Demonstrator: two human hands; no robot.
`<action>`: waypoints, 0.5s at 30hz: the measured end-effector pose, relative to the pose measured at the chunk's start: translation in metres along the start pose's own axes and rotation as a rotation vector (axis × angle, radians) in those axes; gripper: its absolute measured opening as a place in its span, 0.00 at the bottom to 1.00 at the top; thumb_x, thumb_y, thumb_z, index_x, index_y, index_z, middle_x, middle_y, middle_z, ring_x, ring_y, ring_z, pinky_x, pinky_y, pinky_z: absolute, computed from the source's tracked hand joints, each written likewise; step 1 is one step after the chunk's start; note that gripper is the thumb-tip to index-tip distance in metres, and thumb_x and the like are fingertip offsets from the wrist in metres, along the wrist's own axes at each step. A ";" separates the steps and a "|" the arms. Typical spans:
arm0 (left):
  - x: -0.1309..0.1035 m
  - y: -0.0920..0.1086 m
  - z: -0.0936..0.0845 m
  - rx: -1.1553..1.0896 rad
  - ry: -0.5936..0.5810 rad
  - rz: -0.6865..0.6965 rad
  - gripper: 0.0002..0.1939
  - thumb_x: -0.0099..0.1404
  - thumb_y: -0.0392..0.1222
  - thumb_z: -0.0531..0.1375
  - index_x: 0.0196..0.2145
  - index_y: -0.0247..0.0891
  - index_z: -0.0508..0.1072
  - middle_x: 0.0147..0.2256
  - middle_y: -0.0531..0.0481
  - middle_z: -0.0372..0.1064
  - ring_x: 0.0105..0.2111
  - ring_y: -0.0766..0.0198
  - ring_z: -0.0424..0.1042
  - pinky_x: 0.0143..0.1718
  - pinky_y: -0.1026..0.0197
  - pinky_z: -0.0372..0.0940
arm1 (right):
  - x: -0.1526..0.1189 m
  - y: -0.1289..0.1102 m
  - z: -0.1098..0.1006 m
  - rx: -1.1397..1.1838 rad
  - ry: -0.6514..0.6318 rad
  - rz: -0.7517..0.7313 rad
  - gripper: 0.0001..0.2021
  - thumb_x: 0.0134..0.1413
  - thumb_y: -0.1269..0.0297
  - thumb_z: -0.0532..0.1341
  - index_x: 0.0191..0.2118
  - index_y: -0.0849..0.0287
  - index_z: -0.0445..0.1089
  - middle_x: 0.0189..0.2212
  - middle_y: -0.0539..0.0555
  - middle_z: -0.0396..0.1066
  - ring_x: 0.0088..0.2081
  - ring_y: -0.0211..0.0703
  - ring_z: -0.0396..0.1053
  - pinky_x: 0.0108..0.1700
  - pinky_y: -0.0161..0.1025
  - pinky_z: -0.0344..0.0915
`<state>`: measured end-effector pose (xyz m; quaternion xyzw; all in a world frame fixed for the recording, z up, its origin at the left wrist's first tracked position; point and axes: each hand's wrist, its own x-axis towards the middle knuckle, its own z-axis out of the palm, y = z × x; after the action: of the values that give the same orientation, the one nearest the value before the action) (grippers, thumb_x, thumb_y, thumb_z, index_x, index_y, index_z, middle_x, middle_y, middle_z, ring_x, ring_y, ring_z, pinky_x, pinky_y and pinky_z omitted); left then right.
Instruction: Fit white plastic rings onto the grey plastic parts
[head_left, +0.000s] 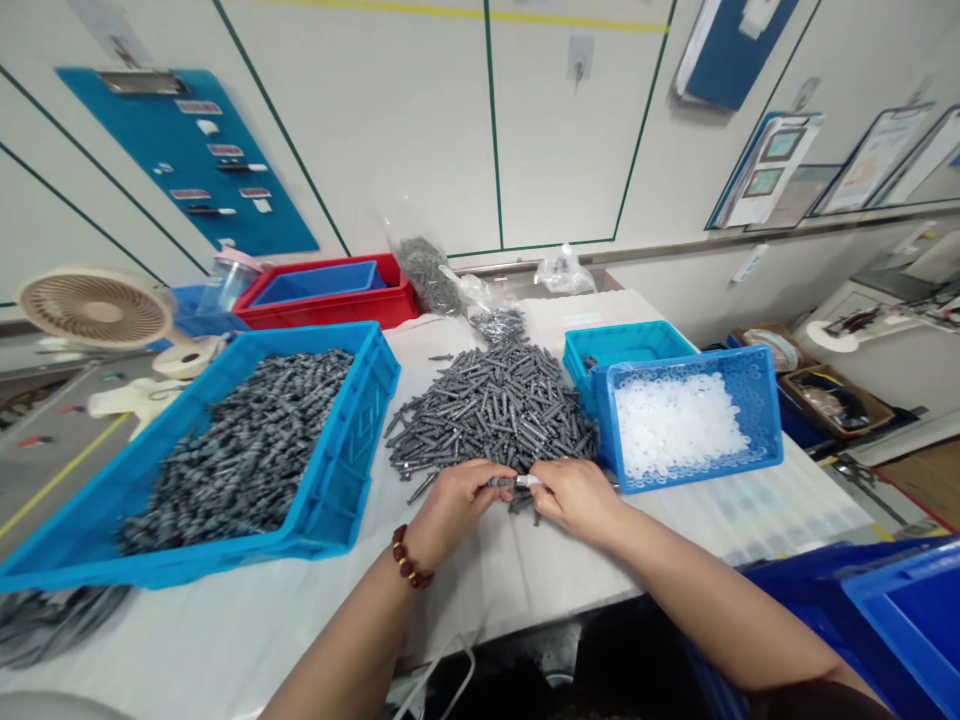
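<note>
My left hand (471, 495) pinches one end of a slim grey connector-like part (504, 482) with a shiny metal section. My right hand (574, 495) closes on the other end, at a small white piece (529, 480). Both hands are close together over the near edge of a loose pile of similar grey parts (499, 405) on the white-covered table. Right of the pile, a tilted blue bin (697, 478) holds many small white translucent rings (675, 420). To the left stands a large blue crate (379, 400) full of grey ribbed parts (255, 450).
Behind the pile are clear bags of grey parts (427, 272), a red bin (330, 315) with a blue one inside, and a teal bin (634, 345). A beige fan (97, 308) stands at far left. Dark blue bins (900, 610) sit at lower right, beside the table edge.
</note>
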<state>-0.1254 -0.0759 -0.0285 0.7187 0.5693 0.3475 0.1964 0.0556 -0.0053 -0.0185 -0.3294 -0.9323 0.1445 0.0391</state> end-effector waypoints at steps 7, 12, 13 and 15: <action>0.000 0.005 -0.001 -0.018 -0.004 0.012 0.10 0.61 0.33 0.55 0.37 0.39 0.76 0.28 0.50 0.75 0.28 0.65 0.74 0.34 0.65 0.68 | -0.001 0.000 0.002 -0.009 0.037 0.040 0.15 0.58 0.56 0.53 0.29 0.58 0.70 0.25 0.52 0.73 0.28 0.39 0.67 0.29 0.34 0.46; -0.001 0.002 0.002 -0.037 0.032 0.055 0.10 0.61 0.33 0.56 0.38 0.38 0.76 0.28 0.49 0.75 0.28 0.66 0.74 0.32 0.65 0.68 | -0.001 0.000 0.003 -0.026 0.058 0.067 0.18 0.59 0.52 0.51 0.29 0.57 0.70 0.25 0.52 0.73 0.28 0.39 0.67 0.28 0.35 0.45; -0.002 0.001 0.003 -0.041 0.035 0.064 0.10 0.61 0.33 0.56 0.38 0.38 0.76 0.28 0.49 0.75 0.28 0.65 0.74 0.32 0.65 0.68 | -0.002 0.000 0.003 -0.032 0.067 0.076 0.18 0.58 0.51 0.51 0.29 0.57 0.70 0.26 0.52 0.73 0.28 0.39 0.67 0.27 0.35 0.45; -0.002 0.000 0.002 -0.063 0.036 0.058 0.10 0.61 0.34 0.56 0.37 0.39 0.76 0.28 0.49 0.75 0.28 0.65 0.74 0.33 0.64 0.68 | -0.002 0.000 0.003 -0.042 0.081 0.105 0.17 0.57 0.52 0.52 0.28 0.57 0.70 0.26 0.52 0.73 0.28 0.40 0.67 0.27 0.35 0.44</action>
<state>-0.1239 -0.0775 -0.0301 0.7219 0.5406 0.3836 0.1985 0.0562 -0.0072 -0.0215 -0.3840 -0.9143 0.1131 0.0623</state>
